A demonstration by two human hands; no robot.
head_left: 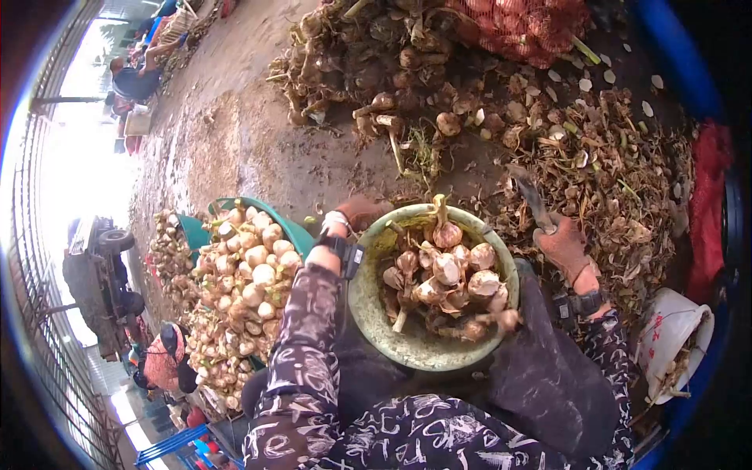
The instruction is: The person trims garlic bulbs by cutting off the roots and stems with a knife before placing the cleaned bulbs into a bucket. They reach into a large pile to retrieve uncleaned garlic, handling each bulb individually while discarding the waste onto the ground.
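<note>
A round green basin (365,319) sits between the person's knees and holds garlic bulbs (446,269), some with stalks. Just beyond its upper left rim is my left hand (362,211), gloved, partly hidden by the rim; its fingers cannot be made out. Right of the basin, my gloved right hand (562,246) is closed around the handle of a curved blade (533,200), which points up and left over the peelings.
Cleaned garlic (254,274) is heaped at left around a green tub (294,232). Uncleaned garlic (352,63) and a red mesh sack (517,27) lie ahead. Peelings (619,188) and a white bucket (654,345) are at right. Other people (166,356) and a vehicle (98,286) are far left.
</note>
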